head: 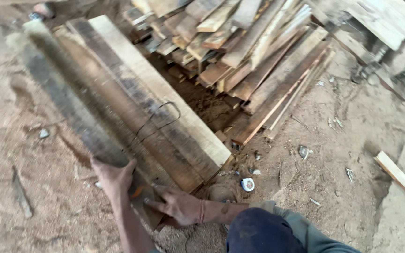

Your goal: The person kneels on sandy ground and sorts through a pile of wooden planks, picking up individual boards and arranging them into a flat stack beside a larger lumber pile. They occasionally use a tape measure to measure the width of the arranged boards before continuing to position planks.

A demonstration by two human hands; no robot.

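Left hand: my left hand (114, 178) was clamped over the near end of the dark plank (78, 112), thumb on top, fingers wrapped round its left edge.
Right hand: my right hand (179, 205) lay flat against the same end from the other side, fingers (152, 204) spread and pressing; I could not tell whether they curled under it.
Planks: the dark plank sat on a small stack of long boards (165, 117) lying on the dirt floor (343, 140), near end at my knee (258, 232), far end angled up-left.
Wire: a thin dark loop (160, 119) lay across the boards mid-length.
Nearby: a big lumber pile (254, 51) beyond; a tape measure (247, 184) on the ground just right of the stack.
Risk: I judged the grip lopsided, so the plank could twist and slide off, pinching fingers against the board beneath; rough edges threatened splinters; the wire could snag.
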